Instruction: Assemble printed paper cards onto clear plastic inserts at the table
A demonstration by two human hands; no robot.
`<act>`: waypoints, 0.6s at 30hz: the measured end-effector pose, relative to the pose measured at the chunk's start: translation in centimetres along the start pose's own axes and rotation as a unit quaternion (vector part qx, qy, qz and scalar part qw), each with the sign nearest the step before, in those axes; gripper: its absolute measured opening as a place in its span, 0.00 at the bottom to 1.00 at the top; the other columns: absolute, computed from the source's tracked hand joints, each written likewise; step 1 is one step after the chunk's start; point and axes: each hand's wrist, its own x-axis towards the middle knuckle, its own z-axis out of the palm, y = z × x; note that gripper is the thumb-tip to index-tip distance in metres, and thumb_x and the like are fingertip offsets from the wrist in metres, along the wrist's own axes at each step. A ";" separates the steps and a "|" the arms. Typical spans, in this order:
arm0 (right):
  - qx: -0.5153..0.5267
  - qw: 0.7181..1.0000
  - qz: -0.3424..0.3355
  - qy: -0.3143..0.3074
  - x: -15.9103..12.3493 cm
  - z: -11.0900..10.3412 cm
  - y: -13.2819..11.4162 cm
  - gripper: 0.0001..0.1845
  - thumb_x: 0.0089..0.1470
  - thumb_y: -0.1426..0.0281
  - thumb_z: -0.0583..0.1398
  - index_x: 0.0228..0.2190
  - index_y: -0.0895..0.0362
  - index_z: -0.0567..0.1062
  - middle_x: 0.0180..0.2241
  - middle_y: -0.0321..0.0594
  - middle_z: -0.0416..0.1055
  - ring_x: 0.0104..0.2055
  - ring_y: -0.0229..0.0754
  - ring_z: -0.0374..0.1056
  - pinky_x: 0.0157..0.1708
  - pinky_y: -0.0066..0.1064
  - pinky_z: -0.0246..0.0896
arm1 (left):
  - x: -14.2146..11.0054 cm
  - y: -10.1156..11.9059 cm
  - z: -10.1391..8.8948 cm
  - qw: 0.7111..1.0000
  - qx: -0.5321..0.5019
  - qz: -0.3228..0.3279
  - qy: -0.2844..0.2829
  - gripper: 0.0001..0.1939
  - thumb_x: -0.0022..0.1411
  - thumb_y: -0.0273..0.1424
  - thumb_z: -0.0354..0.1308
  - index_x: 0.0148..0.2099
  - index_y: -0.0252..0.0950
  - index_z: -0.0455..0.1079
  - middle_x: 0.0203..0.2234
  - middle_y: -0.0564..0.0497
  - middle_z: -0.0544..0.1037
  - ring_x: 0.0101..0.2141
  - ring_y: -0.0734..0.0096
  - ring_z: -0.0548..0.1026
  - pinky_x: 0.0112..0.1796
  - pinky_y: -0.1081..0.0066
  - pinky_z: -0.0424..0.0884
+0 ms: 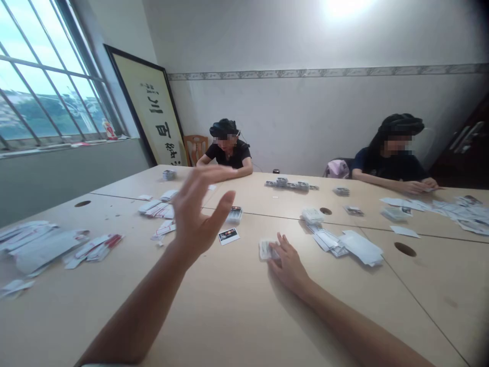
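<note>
Pale stack point(264, 250) on table point(217, 316), just past 12 o'clock, under fingers of right hand point(288, 262); can't tell if gripped or only touched. At 11, left hand point(198, 214) raised off table, released, thumb apart from fingers, slightly blurred. White papers point(49, 250) at 10, paper sleeves point(361, 247) at 1. Dark-faced card point(229, 235) just before 12, upright-edged card block point(234, 216) beyond. Farther out, row of small stacks point(291, 186) near 12:30. Seated co-workers at 12 and 1:30.
</note>
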 end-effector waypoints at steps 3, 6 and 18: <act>0.004 1.000 0.001 0.001 -0.1 0.0 0.0 0.25 0.57 0.72 0.58 0.56 0.61 0.71 0.67 0.57 0.50 0.69 0.59 0.46 0.63 0.53 0.50 | -3.4 -3.4 4.1 0.983 0.041 -0.058 -0.171 0.08 0.66 0.30 0.54 0.45 0.39 0.71 0.41 0.50 0.77 0.44 0.66 0.74 0.47 0.63 0.72; 0.007 1.000 -0.001 -0.004 -0.2 0.0 0.1 0.25 0.57 0.72 0.58 0.56 0.62 0.70 0.67 0.58 0.51 0.69 0.59 0.45 0.63 0.53 0.48 | -9.7 -6.7 5.8 0.932 0.098 -0.108 -0.331 0.11 0.66 0.27 0.52 0.47 0.39 0.73 0.44 0.46 0.78 0.46 0.61 0.74 0.48 0.60 0.70; -0.012 1.000 -0.009 -0.023 -0.4 -0.3 -0.1 0.24 0.59 0.71 0.56 0.57 0.58 0.69 0.68 0.54 0.48 0.70 0.57 0.42 0.64 0.53 0.46 | -16.4 -12.8 7.4 0.874 0.179 -0.191 -0.409 0.18 0.67 0.37 0.52 0.54 0.37 0.72 0.53 0.41 0.74 0.54 0.52 0.70 0.55 0.54 0.65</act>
